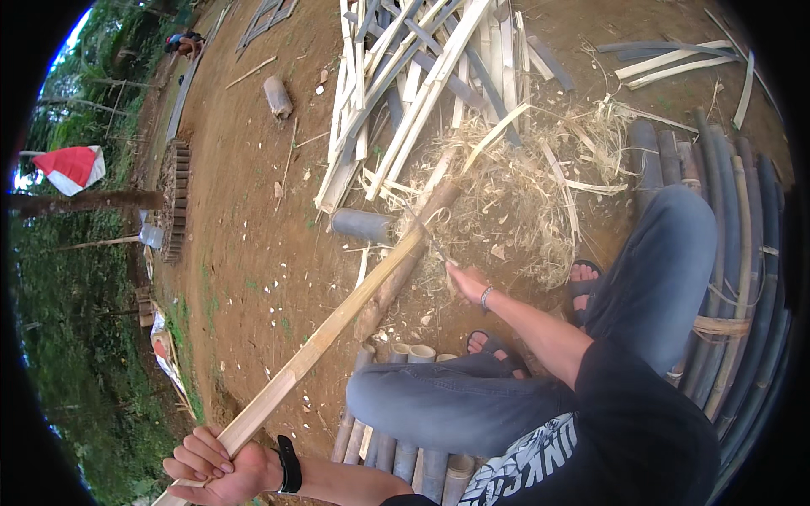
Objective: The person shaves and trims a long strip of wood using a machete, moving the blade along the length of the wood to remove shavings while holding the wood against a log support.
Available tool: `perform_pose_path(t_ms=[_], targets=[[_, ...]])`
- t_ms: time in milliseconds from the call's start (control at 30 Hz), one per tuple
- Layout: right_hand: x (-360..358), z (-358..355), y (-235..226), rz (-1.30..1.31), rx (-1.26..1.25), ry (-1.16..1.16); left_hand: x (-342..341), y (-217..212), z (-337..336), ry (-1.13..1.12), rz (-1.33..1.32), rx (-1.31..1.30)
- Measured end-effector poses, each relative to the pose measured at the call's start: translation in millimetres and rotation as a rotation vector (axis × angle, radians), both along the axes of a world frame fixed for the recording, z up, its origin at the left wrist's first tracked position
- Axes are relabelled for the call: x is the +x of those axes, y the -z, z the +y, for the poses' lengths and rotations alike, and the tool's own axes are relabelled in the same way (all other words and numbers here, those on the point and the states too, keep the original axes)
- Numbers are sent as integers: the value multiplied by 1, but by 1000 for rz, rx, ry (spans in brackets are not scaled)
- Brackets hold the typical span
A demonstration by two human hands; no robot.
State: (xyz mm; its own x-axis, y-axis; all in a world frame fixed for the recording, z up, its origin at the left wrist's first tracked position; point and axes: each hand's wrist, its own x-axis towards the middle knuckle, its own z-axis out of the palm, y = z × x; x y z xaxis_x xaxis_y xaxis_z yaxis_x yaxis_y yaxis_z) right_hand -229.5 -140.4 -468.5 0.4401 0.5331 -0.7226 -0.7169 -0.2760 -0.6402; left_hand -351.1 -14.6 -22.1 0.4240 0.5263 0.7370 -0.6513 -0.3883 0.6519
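Note:
A long, pale split bamboo strip (325, 333) runs from the lower left up to the middle, tapering to a thin curved end. My left hand (218, 462), below a black wristwatch, has its fingers wrapped round the strip's near end. In my right hand (468, 282) is the handle of a knife (432, 240). Its thin blade reaches up and left to the strip and crosses it. Where blade and strip meet, a curled shaving (440, 216) shows. Under the strip, a round log (392, 295) lies on the ground.
Fine shavings (540, 219) cover the soil beyond my right hand. Split bamboo strips (422, 76) are heaped at the far side, near a short bamboo piece (361, 223). Bamboo poles (734, 253) line the right. My legs rest over a bamboo seat (405, 455). A flag (72, 169) hangs far left.

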Motion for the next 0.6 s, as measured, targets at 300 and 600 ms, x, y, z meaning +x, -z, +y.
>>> perform_pose_path(t_ms=[300, 600], targets=[[22, -4, 4, -49, -119, -73, -2, 4, 6, 36, -17, -4], [14, -5, 12, -80, -66, -52, -1, 6, 1, 45, -33, -7]])
